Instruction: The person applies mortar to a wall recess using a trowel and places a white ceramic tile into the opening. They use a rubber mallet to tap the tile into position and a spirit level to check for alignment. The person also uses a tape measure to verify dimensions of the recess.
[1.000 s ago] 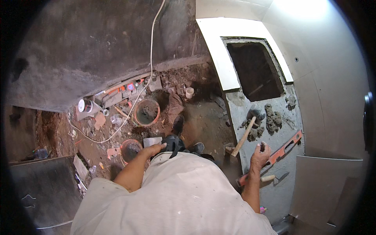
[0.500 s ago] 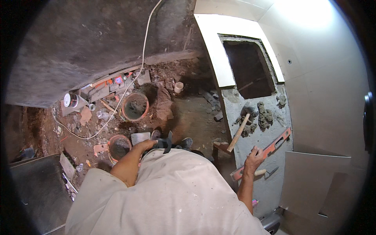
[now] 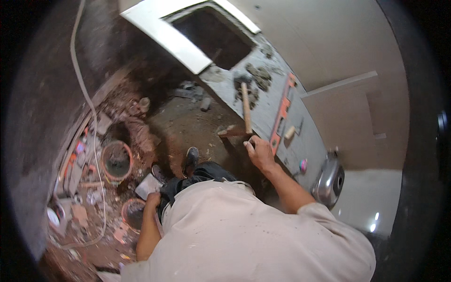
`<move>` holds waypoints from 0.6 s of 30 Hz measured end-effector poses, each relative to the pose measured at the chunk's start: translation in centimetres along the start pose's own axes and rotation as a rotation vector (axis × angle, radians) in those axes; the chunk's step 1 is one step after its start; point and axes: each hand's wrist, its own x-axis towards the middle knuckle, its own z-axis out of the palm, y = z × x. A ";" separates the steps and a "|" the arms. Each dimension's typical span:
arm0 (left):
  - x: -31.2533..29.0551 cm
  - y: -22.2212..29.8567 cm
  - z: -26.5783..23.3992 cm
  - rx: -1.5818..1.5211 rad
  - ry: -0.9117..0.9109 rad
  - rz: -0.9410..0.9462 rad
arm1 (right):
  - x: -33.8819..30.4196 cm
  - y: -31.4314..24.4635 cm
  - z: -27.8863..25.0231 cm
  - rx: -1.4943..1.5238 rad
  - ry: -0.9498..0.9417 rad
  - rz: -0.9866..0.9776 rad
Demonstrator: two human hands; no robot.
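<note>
My right hand point(image 3: 261, 152) is over the near edge of the grey mortared counter point(image 3: 270, 113), its fingers loosely bent and apart, and I see nothing in it. Just beyond the fingertips is the handle end of a mallet point(image 3: 246, 105); its dark head rests on the counter by mortar lumps point(image 3: 259, 76). To the hand's right an orange spirit level point(image 3: 282, 115) lies along the counter. Beside the level is a wooden-handled trowel point(image 3: 290, 132). My left hand point(image 3: 152, 199) hangs against my left thigh, near a pale flat slab point(image 3: 148, 185); its fingers are mostly hidden.
White slabs point(image 3: 171, 35) frame a square opening point(image 3: 211, 35) at the counter's far end. A metal sink point(image 3: 330, 181) stands at the right. Left on the rubble floor are an orange-rimmed mortar bucket point(image 3: 117, 161), another bucket point(image 3: 133, 214) and a pale cable point(image 3: 96, 141).
My right hand has come off the spirit level and moved left to the counter's edge. The view has turned right, bringing the sink into sight. My left hand stays by my thigh.
</note>
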 end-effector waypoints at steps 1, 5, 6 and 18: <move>-1.3 -1.4 0.0 -0.275 0.058 -0.180 | -0.1 1.7 0.2 -0.019 0.031 0.072; -8.1 -5.2 -1.8 -0.847 0.238 -0.599 | -1.2 12.5 -0.4 -0.045 0.355 0.302; -9.9 -5.7 -2.5 -0.931 0.195 -0.599 | -1.6 15.5 -0.9 -0.085 0.402 0.368; -15.8 3.6 -11.5 -0.954 0.374 -0.625 | -6.7 48.4 0.0 -0.202 0.140 0.980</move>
